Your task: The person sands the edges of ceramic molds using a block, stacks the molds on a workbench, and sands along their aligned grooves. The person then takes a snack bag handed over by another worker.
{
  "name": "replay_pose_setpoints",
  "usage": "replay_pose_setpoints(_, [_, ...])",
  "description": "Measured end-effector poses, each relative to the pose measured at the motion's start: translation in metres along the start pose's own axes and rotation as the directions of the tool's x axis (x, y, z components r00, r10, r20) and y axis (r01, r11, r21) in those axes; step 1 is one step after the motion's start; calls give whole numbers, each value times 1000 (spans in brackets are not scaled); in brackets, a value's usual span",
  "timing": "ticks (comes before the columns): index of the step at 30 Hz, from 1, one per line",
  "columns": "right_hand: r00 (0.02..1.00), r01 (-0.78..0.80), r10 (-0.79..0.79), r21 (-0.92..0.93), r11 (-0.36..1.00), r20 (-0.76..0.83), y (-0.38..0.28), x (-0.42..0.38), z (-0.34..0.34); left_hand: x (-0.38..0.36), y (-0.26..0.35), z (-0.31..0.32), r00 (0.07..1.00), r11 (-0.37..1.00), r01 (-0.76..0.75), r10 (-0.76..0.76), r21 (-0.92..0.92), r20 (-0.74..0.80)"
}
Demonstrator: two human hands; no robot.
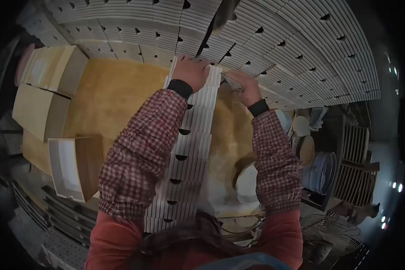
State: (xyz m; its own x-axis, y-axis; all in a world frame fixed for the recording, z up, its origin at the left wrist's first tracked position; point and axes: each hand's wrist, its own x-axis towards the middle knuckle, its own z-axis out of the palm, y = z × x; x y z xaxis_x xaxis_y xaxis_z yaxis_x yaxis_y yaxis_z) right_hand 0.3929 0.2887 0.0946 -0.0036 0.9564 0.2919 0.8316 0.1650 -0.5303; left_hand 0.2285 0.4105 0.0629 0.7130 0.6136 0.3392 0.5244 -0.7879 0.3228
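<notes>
A long row of grey-white, ribbed stacks of thin flat pieces (pixel 191 148) with dark half-round notches runs away from my body across the table. My left hand (pixel 191 72) lies over the far end of this row, fingers curled onto the end stack. Just right of that end is my right hand (pixel 245 86), its fingers closed round a small greyish flat piece (pixel 231 82) whose kind I cannot make out. Checked sleeve covers with dark cuffs hide both forearms.
Tall walls of similar ribbed stacks (pixel 274 40) rise behind the yellowish tabletop (pixel 117 90). Open wooden boxes (pixel 76 166) stand at the left. A round white container (pixel 246 182) is by my right arm. Blue tubs (pixel 320 173) and a wire fan (pixel 330 231) are farther right.
</notes>
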Motion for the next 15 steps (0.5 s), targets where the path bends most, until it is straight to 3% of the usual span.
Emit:
replay_pose_setpoints(2, [1000, -9, 9, 25, 1000, 26, 0, -1, -6, 2, -1, 0, 999, 998, 18, -16, -57, 43])
replay_pose_setpoints(3, [1000, -5, 6, 65, 998, -13, 0, -5, -4, -1, 1, 1, 1000, 1000, -3, 3, 1, -31])
replay_pose_setpoints(5, [997, -56, 60, 80, 995, -49, -4, -7, -1, 1, -1, -1, 997, 999, 23, -20, -40, 68])
replay_pose_setpoints(6, [997, -13, 16, 46, 999, -77, 0, -11, 5, 0, 0, 2, 1000, 1000, 4, -4, 15, 1])
replay_pose_setpoints(8, [999, -12, 7, -121, 993, -48, -4, -16, 13, 2, -1, 1, 998, 999, 25, -23, -39, 53])
replay_pose_setpoints(9, [999, -14, 8, -118, 993, -50, -5, -18, 14, 0, 1, 0, 1000, 999, 4, -5, 49, 6])
replay_pose_setpoints(11, [987, 162, -135, -476, 864, 92, -5, -21, 12, 3, 0, -3, 994, 999, 33, -31, -22, 101])
replay_pose_setpoints(12, [975, 221, -205, -503, 835, 88, -3, -20, 10, 0, 2, -2, 1000, 999, -3, 3, 37, -8])
replay_pose_setpoints(14, [988, 156, -150, -362, 919, 45, -3, -18, 4, 3, 1, -6, 989, 999, 42, -40, -9, 141])
replay_pose_setpoints(15, [983, 152, -172, -249, 957, -61, -1, -17, 3, 0, 2, -3, 999, 1000, 11, -12, 21, 34])
